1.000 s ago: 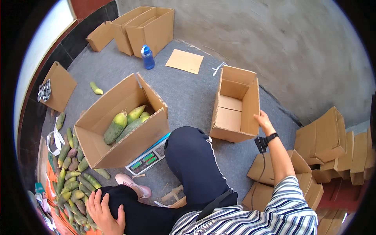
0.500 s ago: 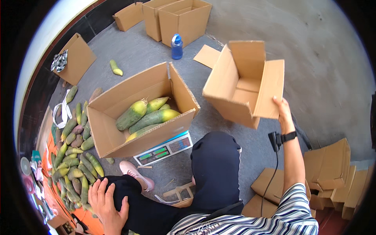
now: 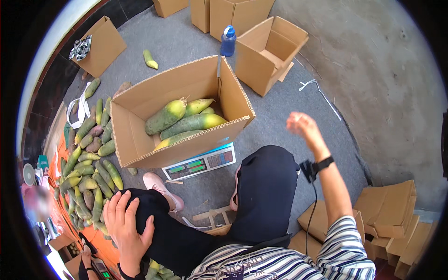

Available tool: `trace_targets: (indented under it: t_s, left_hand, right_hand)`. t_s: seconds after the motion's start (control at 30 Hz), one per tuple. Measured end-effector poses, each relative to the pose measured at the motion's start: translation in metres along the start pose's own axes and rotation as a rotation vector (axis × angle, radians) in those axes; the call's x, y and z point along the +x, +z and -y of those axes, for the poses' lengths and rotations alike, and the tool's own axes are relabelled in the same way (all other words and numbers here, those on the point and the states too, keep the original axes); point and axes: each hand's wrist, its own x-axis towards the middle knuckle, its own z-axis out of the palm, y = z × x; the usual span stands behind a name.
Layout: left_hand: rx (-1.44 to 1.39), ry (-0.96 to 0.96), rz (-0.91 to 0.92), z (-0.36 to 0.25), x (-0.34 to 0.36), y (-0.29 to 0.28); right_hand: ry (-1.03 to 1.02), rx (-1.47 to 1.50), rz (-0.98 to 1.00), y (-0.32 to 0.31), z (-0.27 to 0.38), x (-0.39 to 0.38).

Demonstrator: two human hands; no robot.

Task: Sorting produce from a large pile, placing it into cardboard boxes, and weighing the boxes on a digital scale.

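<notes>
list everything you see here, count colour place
large box: one, brown, on scale
boxed radishes: five visible, green, inside
scale: one, white, under large box
radish pile: many, green, left
loose radish: one, green, upper left
smaller box: one, brown, upper centre
bottle: one, blue, beside smaller box
far boxes: three, brown, top edge
left box: one, brown, upper left
cloth: one, black-and-white, against left box
stacked boxes: several, brown, lower right
cord: one, white, right
sheet: one, orange, lower left
wall: one, grey, right
shoes: two, pink, lower centre
left hand: one, bare, on left knee
right hand: one, bare, above floor
</notes>
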Motion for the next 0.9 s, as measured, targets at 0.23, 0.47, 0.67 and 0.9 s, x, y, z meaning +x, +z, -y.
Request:
trace_targets:
  t_s: [0.23, 0.47, 0.67, 0.9]
  left_hand:
    - [-0.018, 0.054, -0.063, 0.004, -0.002, 0.006]
    - [-0.044, 0.07, -0.12, 0.012, -0.015, 0.005]
    - [-0.079, 0.091, -0.145, 0.017, -0.018, 0.008]
    - [-0.127, 0.076, -0.155, 0.021, -0.029, 0.008]
  right_hand:
    - [0.126, -0.141, 0.084, 0.018, -0.021, -0.099]
    - [-0.148, -0.125, -0.034, 0.034, 0.114, -0.127]
    - [-0.538, -0.14, 0.11, 0.111, 0.207, -0.153]
    - [-0.616, -0.198, 0.408, 0.25, 0.225, -0.107]
